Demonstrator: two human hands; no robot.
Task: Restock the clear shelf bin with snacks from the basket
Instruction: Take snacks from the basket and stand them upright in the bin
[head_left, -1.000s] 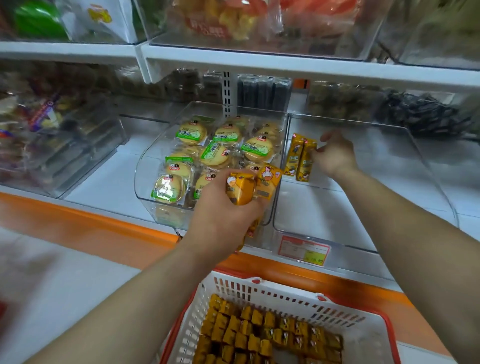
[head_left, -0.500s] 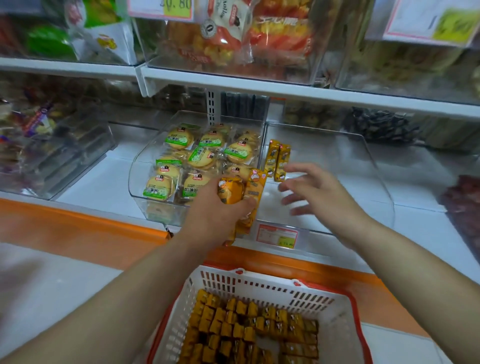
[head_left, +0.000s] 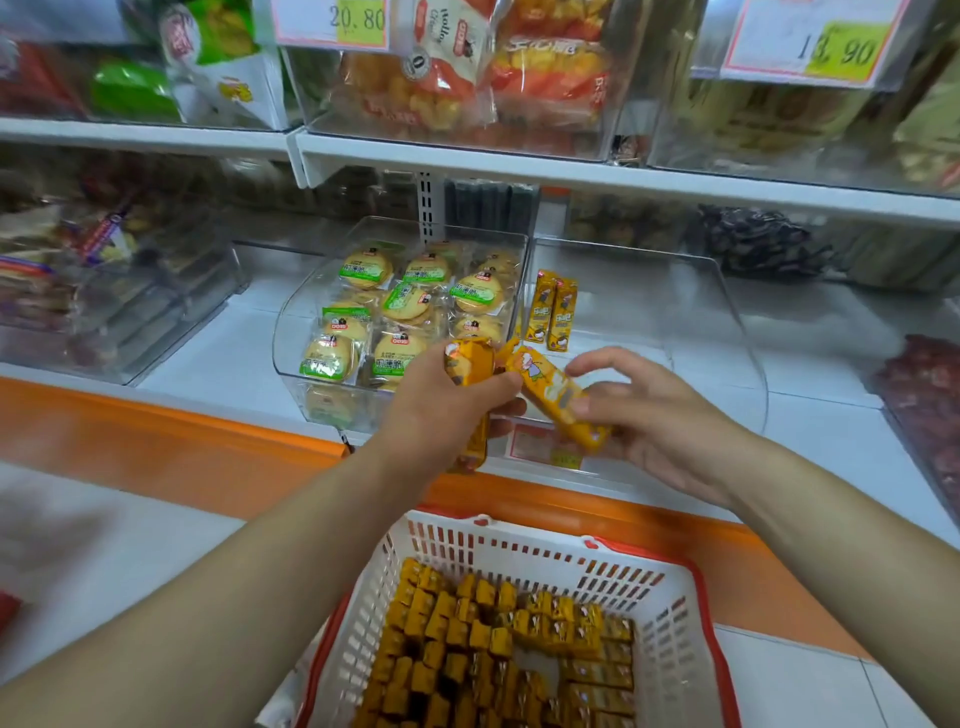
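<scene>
Snack bars (head_left: 493, 654) fill the basket (head_left: 519, 540) below your arms. Your left hand (head_left: 441, 410) grips a bundle (head_left: 470, 361) of them in front of the bin (head_left: 727, 332). Your right hand (head_left: 660, 426) pinches one bar (head_left: 556, 395) just beside that bundle. Two bars (head_left: 550, 312) stand upright inside the bin, at its left side.

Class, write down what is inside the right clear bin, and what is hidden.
Two yellow bars stand at the bin's left wall. The left hand, right hand and held bars cover its front floor.
</scene>
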